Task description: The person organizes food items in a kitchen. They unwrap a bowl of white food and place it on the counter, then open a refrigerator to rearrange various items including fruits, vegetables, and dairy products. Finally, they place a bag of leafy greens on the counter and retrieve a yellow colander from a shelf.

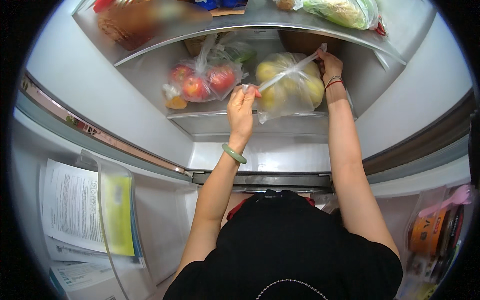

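A clear plastic bag [289, 92] of round yellow-green fruit sits on the fridge's lower shelf, right of centre. My left hand [242, 111] pinches one twisted end of the bag at its left side. At the right, my right hand [329, 66] grips the other end, so the plastic is drawn taut across the top of the fruit. Left of it lies a second plastic bag [207, 82] with several red apples, its top gathered up. The kind of the yellow-green fruit is hard to tell through the plastic.
Above, the upper shelf [240, 30] carries a wrapped leafy vegetable [345, 14] and a brown package [135, 22]. A small yellowish piece [176, 103] lies by the apples. Both doors stand open; the left bin [102, 200] holds papers, the right one jars [434, 232] and a pink utensil [452, 197].
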A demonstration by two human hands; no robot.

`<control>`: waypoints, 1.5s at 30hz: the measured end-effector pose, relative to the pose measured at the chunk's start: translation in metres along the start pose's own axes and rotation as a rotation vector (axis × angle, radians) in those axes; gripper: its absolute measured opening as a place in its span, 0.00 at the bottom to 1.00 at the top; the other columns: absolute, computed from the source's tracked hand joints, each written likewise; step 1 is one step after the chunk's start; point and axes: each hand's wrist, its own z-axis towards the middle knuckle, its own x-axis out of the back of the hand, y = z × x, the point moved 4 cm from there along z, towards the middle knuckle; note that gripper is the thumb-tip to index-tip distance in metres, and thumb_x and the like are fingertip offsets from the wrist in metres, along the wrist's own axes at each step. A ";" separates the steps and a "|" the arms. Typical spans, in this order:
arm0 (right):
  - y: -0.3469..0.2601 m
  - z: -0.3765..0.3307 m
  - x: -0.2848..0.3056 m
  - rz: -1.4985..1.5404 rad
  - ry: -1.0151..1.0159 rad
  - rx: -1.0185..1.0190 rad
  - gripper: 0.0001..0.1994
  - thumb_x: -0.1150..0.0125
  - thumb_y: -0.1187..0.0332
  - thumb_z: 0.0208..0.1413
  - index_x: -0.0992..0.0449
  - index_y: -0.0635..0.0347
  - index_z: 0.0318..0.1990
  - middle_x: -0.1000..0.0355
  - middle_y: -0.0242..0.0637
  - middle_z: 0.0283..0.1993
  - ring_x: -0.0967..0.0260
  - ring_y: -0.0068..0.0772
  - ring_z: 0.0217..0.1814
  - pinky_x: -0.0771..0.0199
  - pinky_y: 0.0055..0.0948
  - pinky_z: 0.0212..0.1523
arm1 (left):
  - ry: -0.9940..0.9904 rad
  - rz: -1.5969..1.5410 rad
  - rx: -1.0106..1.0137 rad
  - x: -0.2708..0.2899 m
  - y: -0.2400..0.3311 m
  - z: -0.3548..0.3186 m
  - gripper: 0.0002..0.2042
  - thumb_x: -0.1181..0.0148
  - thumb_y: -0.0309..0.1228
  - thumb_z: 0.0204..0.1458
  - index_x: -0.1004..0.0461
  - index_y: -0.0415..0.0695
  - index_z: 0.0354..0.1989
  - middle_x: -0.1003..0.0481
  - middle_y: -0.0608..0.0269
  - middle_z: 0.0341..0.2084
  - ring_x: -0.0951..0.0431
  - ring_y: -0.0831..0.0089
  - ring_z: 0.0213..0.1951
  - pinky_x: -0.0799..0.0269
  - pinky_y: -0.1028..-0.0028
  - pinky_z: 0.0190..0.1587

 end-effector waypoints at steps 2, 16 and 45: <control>0.011 0.001 0.004 0.080 0.006 -0.086 0.03 0.32 0.68 0.50 0.20 0.55 0.31 0.26 0.26 0.27 0.34 0.19 0.24 0.43 0.19 0.19 | -0.007 -0.053 0.041 0.002 -0.006 -0.003 0.14 0.48 0.36 0.61 0.25 0.40 0.27 0.28 0.69 0.33 0.32 0.79 0.36 0.38 0.77 0.42; -0.088 -0.172 -0.053 -0.404 -0.876 0.437 0.21 0.34 0.66 0.51 0.28 0.63 0.53 0.37 0.22 0.28 0.41 0.15 0.29 0.40 0.19 0.31 | -0.098 -0.183 -0.035 -0.044 0.053 0.076 0.13 0.43 0.38 0.59 0.20 0.41 0.42 0.24 0.70 0.27 0.28 0.81 0.31 0.32 0.79 0.38; -0.060 -0.155 -0.012 -0.190 -0.710 0.225 0.10 0.38 0.65 0.55 0.21 0.64 0.34 0.24 0.32 0.36 0.30 0.24 0.38 0.33 0.22 0.42 | -0.714 -0.233 0.452 -0.067 0.002 0.091 0.17 0.40 0.30 0.55 0.26 0.35 0.51 0.22 0.64 0.31 0.28 0.85 0.28 0.35 0.85 0.31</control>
